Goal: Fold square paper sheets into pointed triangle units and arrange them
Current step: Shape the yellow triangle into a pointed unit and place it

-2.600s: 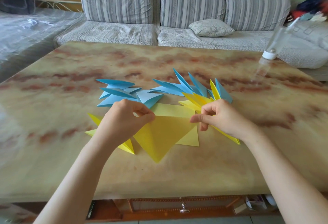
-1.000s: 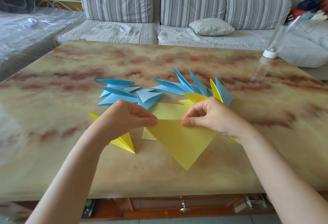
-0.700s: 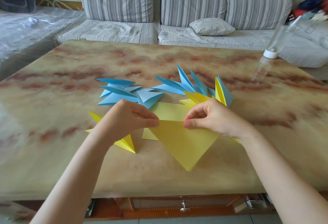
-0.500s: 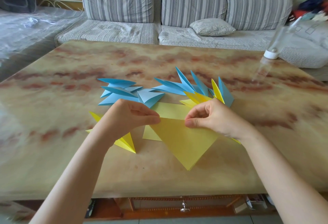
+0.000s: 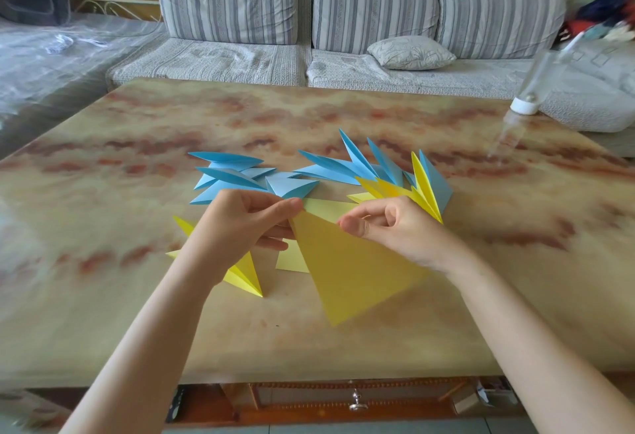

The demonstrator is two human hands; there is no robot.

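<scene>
Head view, Desk: Where is the yellow folded paper triangle [image 5: 354, 275]?
Photographer: Held over the marbled worktop [image 5: 103, 296], tip toward six o'clock; fingers [image 5: 287, 207] of left hand [image 5: 237, 227] and right hand [image 5: 402, 231] pinch its top edge. Corners should meet exactly before creasing, I'd judge.

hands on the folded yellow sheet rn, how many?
2. The left hand pinches the yellow sheet at its upper left corner; the right hand pinches its upper edge further right.
</scene>
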